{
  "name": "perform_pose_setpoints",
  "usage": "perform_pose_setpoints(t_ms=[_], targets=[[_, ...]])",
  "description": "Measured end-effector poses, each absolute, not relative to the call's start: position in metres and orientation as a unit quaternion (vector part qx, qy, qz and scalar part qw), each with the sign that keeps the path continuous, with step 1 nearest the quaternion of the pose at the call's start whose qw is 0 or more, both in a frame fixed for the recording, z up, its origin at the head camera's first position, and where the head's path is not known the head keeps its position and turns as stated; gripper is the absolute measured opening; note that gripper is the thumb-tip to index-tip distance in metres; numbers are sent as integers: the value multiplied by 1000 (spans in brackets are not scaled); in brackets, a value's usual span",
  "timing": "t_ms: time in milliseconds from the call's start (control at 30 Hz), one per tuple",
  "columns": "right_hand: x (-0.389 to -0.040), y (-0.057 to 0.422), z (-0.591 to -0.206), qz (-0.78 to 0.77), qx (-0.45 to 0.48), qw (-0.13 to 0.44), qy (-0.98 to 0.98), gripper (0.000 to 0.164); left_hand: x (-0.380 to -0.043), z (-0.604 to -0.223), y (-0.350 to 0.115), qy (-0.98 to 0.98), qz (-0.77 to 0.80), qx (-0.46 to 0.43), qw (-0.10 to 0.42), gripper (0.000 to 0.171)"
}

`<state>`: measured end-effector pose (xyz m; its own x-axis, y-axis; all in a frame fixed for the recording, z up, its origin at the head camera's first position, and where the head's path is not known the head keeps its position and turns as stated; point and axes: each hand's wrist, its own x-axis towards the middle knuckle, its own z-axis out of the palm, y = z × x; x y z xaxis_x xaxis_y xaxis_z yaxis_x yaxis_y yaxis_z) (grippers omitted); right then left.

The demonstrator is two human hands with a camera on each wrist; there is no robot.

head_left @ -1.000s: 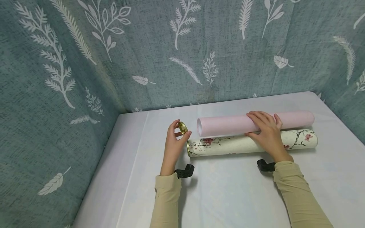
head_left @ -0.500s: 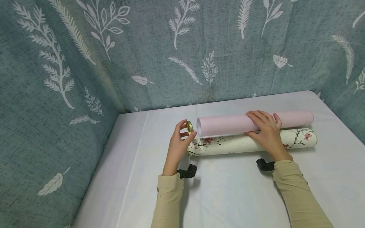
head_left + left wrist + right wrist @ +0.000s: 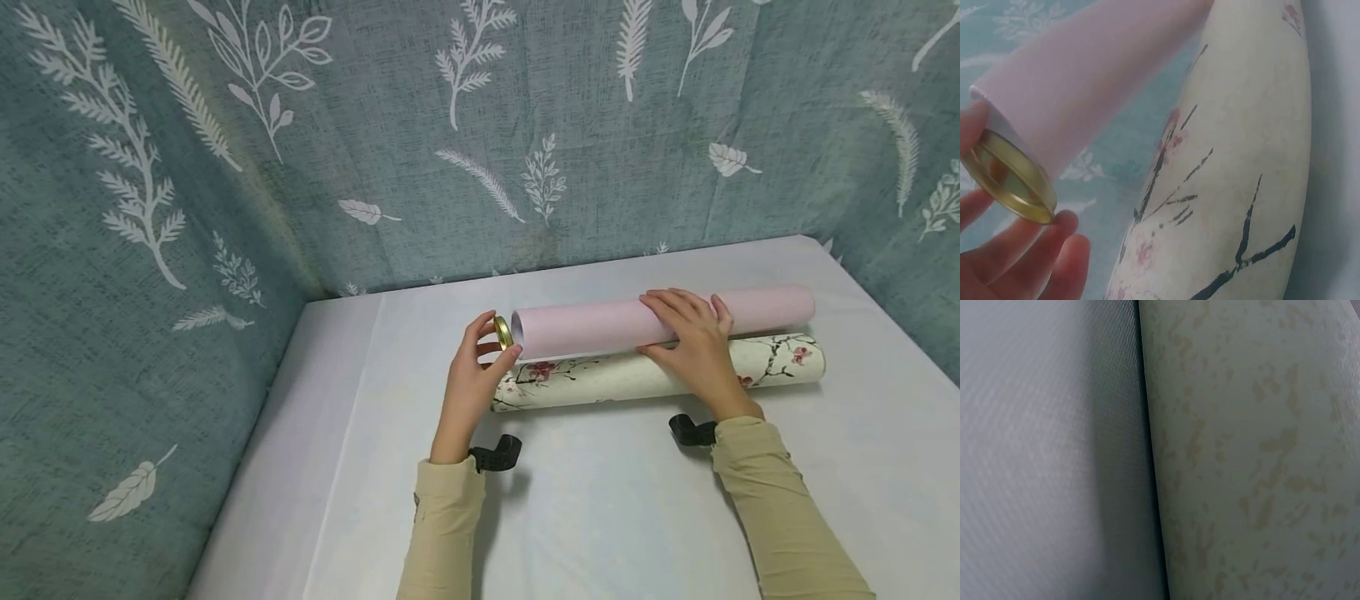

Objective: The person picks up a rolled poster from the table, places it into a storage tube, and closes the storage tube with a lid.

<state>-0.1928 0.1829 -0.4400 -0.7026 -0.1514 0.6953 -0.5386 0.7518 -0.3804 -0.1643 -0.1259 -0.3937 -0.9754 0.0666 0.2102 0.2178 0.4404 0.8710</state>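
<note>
In the head view, my left hand pinches a round gold metal lid between thumb and fingers. The lid stands tilted at the open left end of a pink cardboard tube; whether its rim has entered the tube I cannot tell. My right hand grips the pink tube near its middle, fingers over the top and thumb on the near side. Just in front lies a cream tube with a blossom print, partly covered by the right hand. The right wrist view shows no fingers.
Both tubes lie side by side on a white-covered table. A teal curtain with white leaf prints hangs behind and at the sides. Black wrist cameras sit on both wrists.
My left hand has brought the lid rightward, from beside the cream tube's end to the pink tube's mouth, turning it toward the opening. The right hand keeps its hold on the pink tube.
</note>
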Motion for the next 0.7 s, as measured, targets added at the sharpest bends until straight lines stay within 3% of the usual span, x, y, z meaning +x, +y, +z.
perform_pose_setpoints(t_ms=[700], targets=[[-192,183,-439,290,205,320,-878,71,-163,-389,-120,-823,-557,-102,32,61]])
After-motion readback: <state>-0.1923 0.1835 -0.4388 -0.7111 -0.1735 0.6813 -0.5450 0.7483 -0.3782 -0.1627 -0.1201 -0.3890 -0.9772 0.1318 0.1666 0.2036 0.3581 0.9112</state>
